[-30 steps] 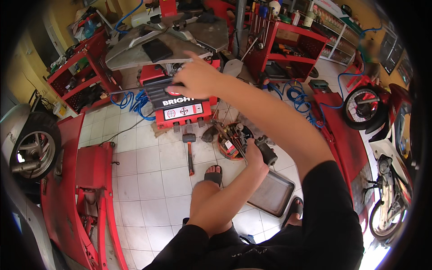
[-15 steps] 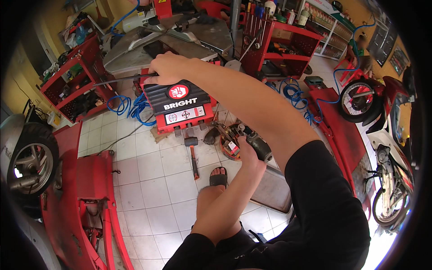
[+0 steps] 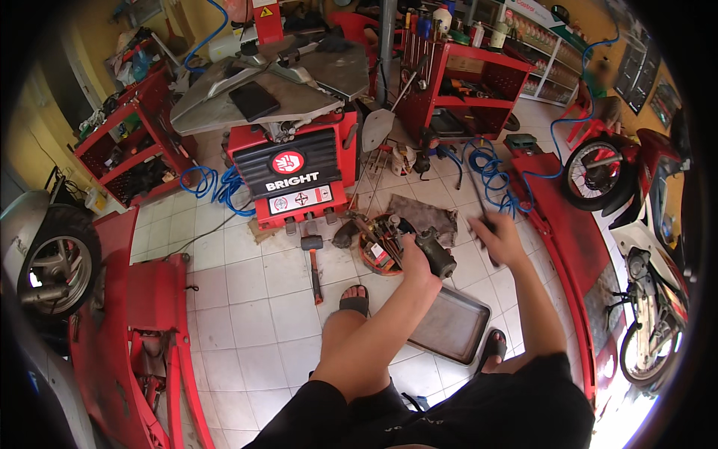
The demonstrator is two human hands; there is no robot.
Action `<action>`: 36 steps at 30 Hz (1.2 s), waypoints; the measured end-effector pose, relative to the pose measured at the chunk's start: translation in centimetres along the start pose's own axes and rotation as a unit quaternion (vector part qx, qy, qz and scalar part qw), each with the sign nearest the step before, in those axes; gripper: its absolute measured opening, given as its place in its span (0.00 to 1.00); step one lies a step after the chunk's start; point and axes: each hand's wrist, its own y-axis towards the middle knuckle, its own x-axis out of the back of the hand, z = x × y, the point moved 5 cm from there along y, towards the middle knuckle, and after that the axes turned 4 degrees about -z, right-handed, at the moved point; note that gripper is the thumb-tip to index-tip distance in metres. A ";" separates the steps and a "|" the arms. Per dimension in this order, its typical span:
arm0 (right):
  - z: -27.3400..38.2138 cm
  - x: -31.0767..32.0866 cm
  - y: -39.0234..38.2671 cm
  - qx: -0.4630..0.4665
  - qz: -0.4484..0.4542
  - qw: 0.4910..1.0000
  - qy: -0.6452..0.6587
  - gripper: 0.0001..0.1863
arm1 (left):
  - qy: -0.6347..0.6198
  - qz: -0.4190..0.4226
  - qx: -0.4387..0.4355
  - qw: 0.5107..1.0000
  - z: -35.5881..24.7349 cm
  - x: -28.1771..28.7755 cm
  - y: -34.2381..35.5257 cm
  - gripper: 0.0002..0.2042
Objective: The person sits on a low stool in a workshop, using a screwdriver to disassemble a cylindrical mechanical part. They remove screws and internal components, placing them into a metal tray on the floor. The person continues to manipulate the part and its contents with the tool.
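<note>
My left hand (image 3: 419,266) grips a dark, greasy cylindrical metal part (image 3: 438,254) above a round red-orange container (image 3: 374,256) full of tools. To the right, my right hand (image 3: 497,239) is closed on a long dark tool (image 3: 480,192), held upright with its thin shaft pointing up. Behind and between them a grimy grey cloth (image 3: 430,213) lies on the tiles, and a shallow metal tray (image 3: 441,325) sits below my left hand. A rubber mallet (image 3: 314,273) lies to the left on the floor.
Ahead stands a red tyre machine (image 3: 250,200) with a steel turntable (image 3: 202,105). Red lift platforms (image 3: 153,292) and parked motorbikes (image 3: 647,292) flank me. Red tool carts (image 3: 473,102), coiled blue hoses (image 3: 486,168) and a seated person (image 3: 604,101) at the back right are also in view.
My right hand has moved from over the tyre machine, where it took hold of the long tool, down and right with it. My left hand still holds the cylindrical part, slightly lower.
</note>
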 end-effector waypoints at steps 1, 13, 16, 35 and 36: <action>-3.1 0.5 -2.7 -0.086 -0.011 0.994 0.060 0.22 | 0.008 -0.020 0.009 1.000 0.6 0.0 0.0 0.19; -13.0 3.8 -14.3 -0.039 -0.081 0.995 -0.045 0.19 | 0.134 -0.058 0.059 0.988 11.2 0.5 2.1 0.16; -13.7 4.5 -12.9 -0.085 -0.112 0.987 -0.076 0.18 | 0.130 -0.069 0.069 0.987 11.9 1.3 2.8 0.15; 34.7 -28.5 21.9 0.480 0.183 0.834 -0.201 0.27 | -0.125 0.284 0.055 0.949 0.9 -2.2 -2.2 0.19; 34.8 -28.9 22.6 0.458 0.201 0.846 -0.185 0.27 | -0.125 0.293 0.061 0.946 0.6 -2.3 -2.5 0.19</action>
